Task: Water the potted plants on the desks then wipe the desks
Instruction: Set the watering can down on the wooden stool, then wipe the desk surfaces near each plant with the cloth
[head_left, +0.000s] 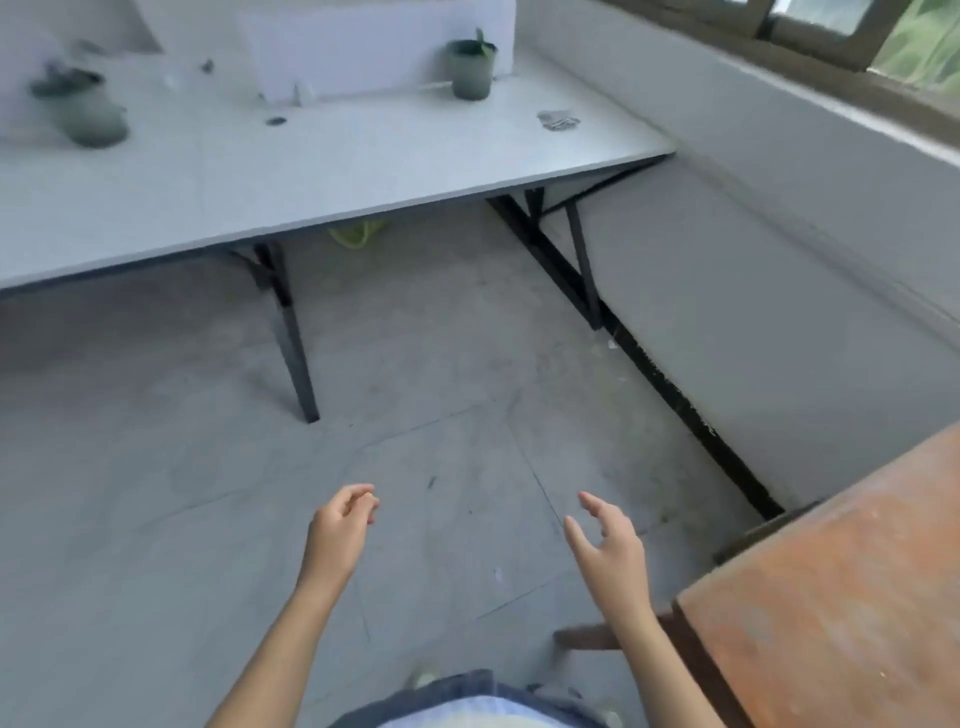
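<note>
we hold both hands out over the floor, empty: left hand (340, 525) with fingers loosely curled, right hand (608, 540) with fingers apart. the desk (260, 171) lies far ahead, with a left pot (85, 111), a right pot (470, 70) and a crumpled grey thing (558, 120) near its right end. a brown table (831, 597) stands near right.

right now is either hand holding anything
No, the left hand and right hand are both empty, fingers loosely curled.
</note>
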